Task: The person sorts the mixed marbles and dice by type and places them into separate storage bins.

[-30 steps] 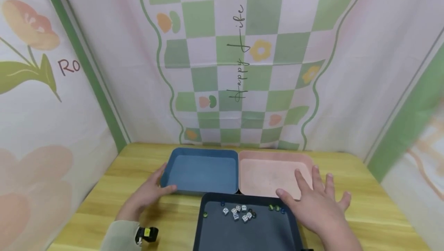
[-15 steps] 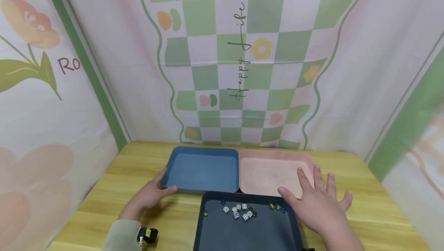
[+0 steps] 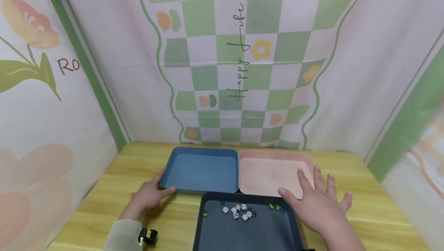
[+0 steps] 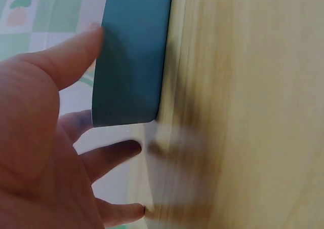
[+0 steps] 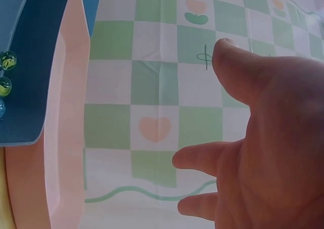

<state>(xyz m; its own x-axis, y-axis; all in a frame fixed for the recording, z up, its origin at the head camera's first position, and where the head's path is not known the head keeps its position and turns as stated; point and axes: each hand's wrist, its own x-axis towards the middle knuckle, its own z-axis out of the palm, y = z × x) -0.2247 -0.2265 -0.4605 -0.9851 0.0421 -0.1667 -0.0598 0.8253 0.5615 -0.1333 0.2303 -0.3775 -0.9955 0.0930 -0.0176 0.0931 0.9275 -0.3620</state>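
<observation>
My left hand (image 3: 147,196) is at the near left corner of a shallow blue tray (image 3: 204,170). Its thumb touches the rim in the left wrist view, and the other fingers spread around the corner. Fingers splayed, my right hand (image 3: 319,208) hovers by the right side of a dark tray (image 3: 249,235) and overlaps the pink tray (image 3: 267,174) in the head view. Nothing is in its grasp. Several white dice (image 3: 236,216) lie toward the dark tray's far end, with green marbles (image 3: 277,207) and a blue marble (image 3: 282,210) to their right.
Blue and pink trays stand side by side at the back of the wooden table (image 3: 114,181). The dark tray is in front of them, across their join. Patterned cloth (image 3: 243,69) hangs behind and at the sides. A black wrist device (image 3: 148,236) sits by the left sleeve.
My left hand has shifted very slightly left at the blue tray's corner. The right hand stays nearly still, and the dice and marbles keep their places.
</observation>
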